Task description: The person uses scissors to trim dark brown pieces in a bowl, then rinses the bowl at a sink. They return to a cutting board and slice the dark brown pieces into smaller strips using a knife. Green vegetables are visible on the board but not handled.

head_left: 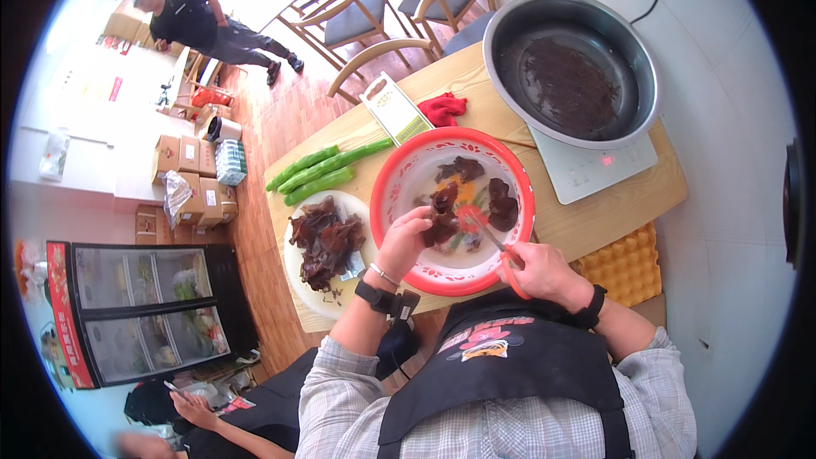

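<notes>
Over a red-rimmed enamel basin [387, 183] of water, my left hand [405, 240] pinches a dark brown piece of wood ear mushroom [442, 201]. In my right hand [542, 272] is a pair of scissors [509, 262] with orange-red handles, its blades pointing in over the water beside that piece. More wood ear pieces [503, 204] lie in the basin, over its coloured printed bottom. Left of the basin, a pile of wood ear [325, 243] rests on a round white board [308, 295], with small trimmings near its lower edge.
Behind the board lie several green stalk vegetables [327, 172], a grater-like white and green board [397, 110] and a red cloth [444, 109]. A large metal pot [633, 106] with dark residue stands on a white cooktop [586, 166]. An egg tray [625, 268] is at right; one person [191, 21] stands far off, another [246, 408] sits at lower left.
</notes>
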Available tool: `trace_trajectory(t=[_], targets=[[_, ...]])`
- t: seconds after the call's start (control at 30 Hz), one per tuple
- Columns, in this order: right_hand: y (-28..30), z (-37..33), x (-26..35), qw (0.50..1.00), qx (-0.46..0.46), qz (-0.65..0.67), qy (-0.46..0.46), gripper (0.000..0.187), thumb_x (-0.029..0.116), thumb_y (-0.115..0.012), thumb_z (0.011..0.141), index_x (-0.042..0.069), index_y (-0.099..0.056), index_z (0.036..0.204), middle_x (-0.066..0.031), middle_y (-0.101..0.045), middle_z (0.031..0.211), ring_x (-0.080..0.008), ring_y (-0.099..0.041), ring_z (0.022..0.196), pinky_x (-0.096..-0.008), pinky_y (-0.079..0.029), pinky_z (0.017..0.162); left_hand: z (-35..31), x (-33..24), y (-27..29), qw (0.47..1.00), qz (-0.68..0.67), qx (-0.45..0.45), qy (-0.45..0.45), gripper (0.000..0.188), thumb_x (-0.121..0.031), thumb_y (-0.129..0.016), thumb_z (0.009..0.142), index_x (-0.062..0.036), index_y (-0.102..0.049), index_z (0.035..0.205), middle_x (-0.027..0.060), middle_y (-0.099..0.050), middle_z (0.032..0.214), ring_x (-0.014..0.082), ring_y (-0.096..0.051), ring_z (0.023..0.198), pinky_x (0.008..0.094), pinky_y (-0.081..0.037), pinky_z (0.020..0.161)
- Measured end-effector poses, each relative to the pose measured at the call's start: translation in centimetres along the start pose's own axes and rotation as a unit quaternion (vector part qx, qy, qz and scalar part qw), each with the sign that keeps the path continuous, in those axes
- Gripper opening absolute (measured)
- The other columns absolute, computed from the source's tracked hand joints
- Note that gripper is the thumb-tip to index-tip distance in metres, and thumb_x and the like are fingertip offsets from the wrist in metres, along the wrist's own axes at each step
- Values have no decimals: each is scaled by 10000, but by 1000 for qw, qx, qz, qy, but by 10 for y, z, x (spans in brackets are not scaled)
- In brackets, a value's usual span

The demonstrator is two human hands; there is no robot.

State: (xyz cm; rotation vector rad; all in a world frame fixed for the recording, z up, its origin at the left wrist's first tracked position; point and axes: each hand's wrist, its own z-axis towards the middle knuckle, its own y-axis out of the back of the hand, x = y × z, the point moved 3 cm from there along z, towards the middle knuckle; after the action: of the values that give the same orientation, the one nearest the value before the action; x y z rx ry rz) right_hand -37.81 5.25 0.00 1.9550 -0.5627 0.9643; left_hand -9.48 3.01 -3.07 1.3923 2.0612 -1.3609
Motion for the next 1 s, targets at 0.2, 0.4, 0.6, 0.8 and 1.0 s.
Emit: trace_trajectory(t=[0.2,0.4,0.6,0.8,1.0], targets=[[-3,9,3,999,25,-26,3,348,386,-735,871,67,-718,1008,-189,-705,829,-409,-702,820,-478,-547,728,-21,8,-18,996,57,-53,-31,212,-110,-650,1024,-18,-662,1214,87,-736,1108,222,-741,1006,395,-617,910],[-7,15,6,998,39,-46,8,363,391,-734,871,49,-705,992,-188,-705,831,-409,-699,818,-484,-542,727,-26,12,-19,998,-40,-40,-23,252,-79,-609,1015,22,-661,1240,109,-748,1122,220,-745,1004,355,-604,933],[-8,23,9,998,35,-56,-10,355,392,-722,890,49,-700,975,-188,-706,832,-408,-700,828,-485,-539,726,-21,1,-17,997,-72,-14,5,260,-67,-596,1002,24,-669,1234,105,-740,1117,189,-726,1022,312,-585,911],[-10,34,6,999,21,-31,-23,348,398,-707,907,52,-676,900,-185,-692,817,-407,-688,814,-486,-523,722,-17,5,20,959,230,-143,-78,240,-15,-581,985,-31,-686,1200,19,-732,1044,88,-686,815,228,-547,688],[-4,41,4,997,26,-3,-69,371,395,-758,856,37,-675,912,-187,-686,807,-381,-691,802,-471,-518,718,-68,-63,84,888,277,-268,-251,323,22,-543,978,-56,-710,1243,7,-742,1089,49,-652,865,192,-508,679]])
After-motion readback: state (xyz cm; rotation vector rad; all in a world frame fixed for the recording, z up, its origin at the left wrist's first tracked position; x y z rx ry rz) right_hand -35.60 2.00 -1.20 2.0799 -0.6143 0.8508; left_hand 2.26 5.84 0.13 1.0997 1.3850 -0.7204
